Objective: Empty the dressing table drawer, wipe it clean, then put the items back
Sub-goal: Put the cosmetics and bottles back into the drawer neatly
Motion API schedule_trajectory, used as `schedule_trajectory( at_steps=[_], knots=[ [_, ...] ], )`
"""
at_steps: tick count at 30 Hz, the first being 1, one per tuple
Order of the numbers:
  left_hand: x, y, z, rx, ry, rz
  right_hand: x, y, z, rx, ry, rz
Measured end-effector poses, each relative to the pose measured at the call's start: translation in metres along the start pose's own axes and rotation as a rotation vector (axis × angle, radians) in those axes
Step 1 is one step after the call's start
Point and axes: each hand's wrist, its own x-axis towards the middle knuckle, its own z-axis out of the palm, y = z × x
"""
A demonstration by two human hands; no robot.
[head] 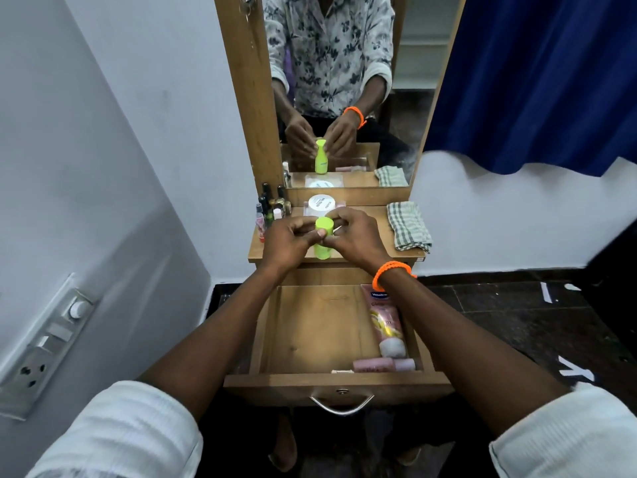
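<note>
A lime-green bottle (323, 238) stands upright on the wooden dressing table top (379, 243). My left hand (287, 241) and my right hand (355, 236) both grip it near its top. Below them the wooden drawer (310, 332) is pulled open. Along its right side lies a pink Vaseline tube (386, 320). At its front right lies a small pink bottle (382, 365). The drawer's left part is bare wood.
A white round jar (322, 204) on a clear pouch sits behind the green bottle. Several small bottles (270, 210) cluster at the table's left. A checked cloth (408, 225) lies folded at the right. A mirror (344, 88) stands behind, a blue curtain (537, 77) at right.
</note>
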Motion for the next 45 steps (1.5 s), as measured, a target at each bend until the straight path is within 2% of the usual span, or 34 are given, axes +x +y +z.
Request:
schedule_trajectory(
  at_steps=[6, 10, 14, 19, 34, 45],
  knots=[
    [-0.031, 0.0, -0.019, -0.003, -0.04, 0.005, -0.034, -0.008, -0.003, 0.076, -0.087, 0.006],
    [-0.056, -0.014, -0.031, -0.021, -0.106, -0.065, -0.061, -0.008, 0.007, 0.075, -0.169, 0.027],
    [-0.082, -0.029, -0.04, 0.111, -0.191, -0.092, -0.089, -0.001, 0.026, 0.037, -0.298, 0.002],
    [-0.105, -0.044, -0.054, 0.14, -0.293, -0.17, -0.118, -0.001, 0.044, 0.02, -0.371, -0.009],
    [-0.13, -0.06, -0.077, 0.22, -0.463, -0.305, -0.146, -0.004, 0.079, -0.052, -0.543, -0.032],
    [-0.13, -0.063, -0.084, 0.302, -0.51, -0.323, -0.151, -0.005, 0.088, -0.065, -0.568, -0.051]
  ],
)
